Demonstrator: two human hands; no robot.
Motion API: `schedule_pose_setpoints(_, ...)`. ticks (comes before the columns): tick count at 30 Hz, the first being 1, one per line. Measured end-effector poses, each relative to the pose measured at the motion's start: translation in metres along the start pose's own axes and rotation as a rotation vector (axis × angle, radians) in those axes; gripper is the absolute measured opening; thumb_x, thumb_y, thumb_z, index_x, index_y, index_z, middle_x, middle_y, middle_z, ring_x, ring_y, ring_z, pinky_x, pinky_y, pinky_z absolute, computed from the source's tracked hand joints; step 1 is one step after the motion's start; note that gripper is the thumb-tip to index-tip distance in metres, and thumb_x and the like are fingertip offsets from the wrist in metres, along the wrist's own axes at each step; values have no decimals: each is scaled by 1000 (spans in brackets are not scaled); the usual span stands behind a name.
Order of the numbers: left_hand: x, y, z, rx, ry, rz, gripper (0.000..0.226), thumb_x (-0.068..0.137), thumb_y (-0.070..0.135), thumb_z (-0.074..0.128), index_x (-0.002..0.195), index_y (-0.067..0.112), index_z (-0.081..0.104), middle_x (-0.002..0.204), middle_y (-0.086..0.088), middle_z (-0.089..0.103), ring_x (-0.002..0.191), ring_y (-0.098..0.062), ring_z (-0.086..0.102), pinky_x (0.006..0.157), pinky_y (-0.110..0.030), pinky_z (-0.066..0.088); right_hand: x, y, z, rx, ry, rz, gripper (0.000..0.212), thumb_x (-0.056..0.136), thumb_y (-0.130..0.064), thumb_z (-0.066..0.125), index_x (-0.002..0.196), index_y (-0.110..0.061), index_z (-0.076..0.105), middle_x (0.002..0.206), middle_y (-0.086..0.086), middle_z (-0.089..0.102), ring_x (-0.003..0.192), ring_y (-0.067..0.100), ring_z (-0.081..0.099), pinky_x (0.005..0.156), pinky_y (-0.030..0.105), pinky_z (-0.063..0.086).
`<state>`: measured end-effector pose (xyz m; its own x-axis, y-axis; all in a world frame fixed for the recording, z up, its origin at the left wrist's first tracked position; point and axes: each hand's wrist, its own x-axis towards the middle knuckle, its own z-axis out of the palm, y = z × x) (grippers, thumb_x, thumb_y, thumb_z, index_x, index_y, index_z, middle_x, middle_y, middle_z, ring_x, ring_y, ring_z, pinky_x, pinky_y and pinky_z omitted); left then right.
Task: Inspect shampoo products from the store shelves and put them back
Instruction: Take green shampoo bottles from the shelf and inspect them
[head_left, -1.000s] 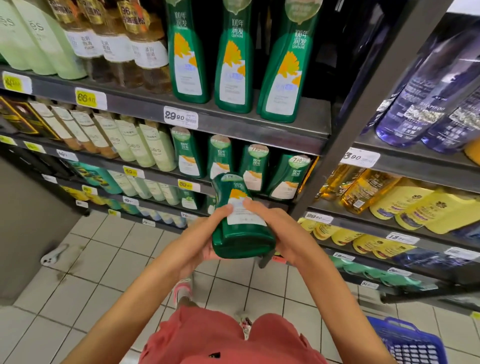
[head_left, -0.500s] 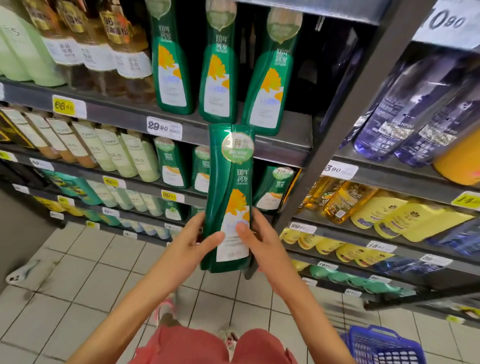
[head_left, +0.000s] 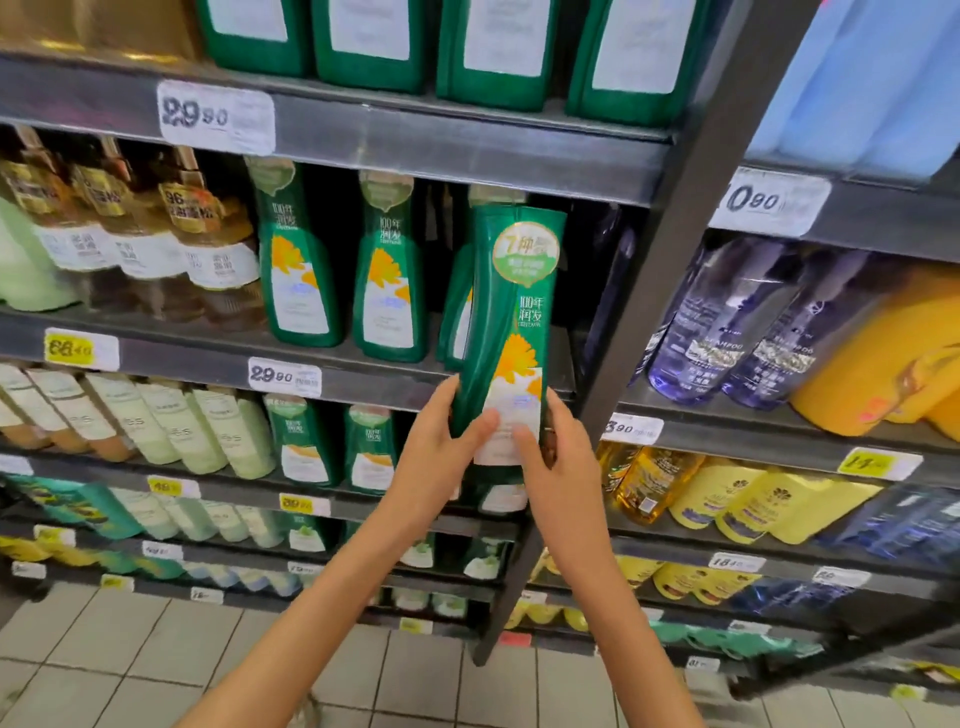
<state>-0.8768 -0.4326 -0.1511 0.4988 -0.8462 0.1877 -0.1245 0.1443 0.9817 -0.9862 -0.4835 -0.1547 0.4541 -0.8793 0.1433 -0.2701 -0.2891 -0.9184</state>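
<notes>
I hold a tall green shampoo bottle (head_left: 511, 322) upright in front of me, gripped at its lower end by both hands. My left hand (head_left: 436, 457) curls round the bottle's left edge, with the thumb laid across the white label on the front. My right hand (head_left: 558, 457) curls round the right edge in the same way, its thumb pressed on the label just beside the left thumb. The fingers of both hands go behind the bottle, out of sight. The bottle rises straight up from between my hands, its front facing me, with an orange flower on the label and a round pale sticker near the top.

Directly behind the bottle and above my hands is a grey store shelf (head_left: 363, 364). Its front edge crosses just above my knuckles. Up and to the left of my left hand, two matching green bottles (head_left: 298, 260) stand on that shelf, and a third is partly hidden behind the one I hold. A white price tag (head_left: 284, 376) sits on the shelf edge, left of my left hand. Further left stand amber bottles (head_left: 208, 234). Just right of my right hand a dark upright post (head_left: 639, 312) divides the shelving. Beyond it, purple bottles (head_left: 727, 322) sit up and to the right of my right hand.
</notes>
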Motion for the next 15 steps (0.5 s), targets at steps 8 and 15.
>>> schedule_pose_setpoints(8,35,-5,13,27,-3,63,31,93,8,52,122,18,51,111,4,64,102,-4,60,86,-19,49,9,-7,1,-40,63,14,62,97,-18,49,151,-21,20,143,-6,40,113,-8,39,93,12,38)
schedule_pose_setpoints(15,59,-7,26,78,81,112,34,88,1,56,122,7,52,110,-6,64,101,-19,59,91,-32,48,15,-5,-5,-43,46,36,57,98,-16,47,150,-21,23,151,-12,28,135,-3,27,105,6,23)
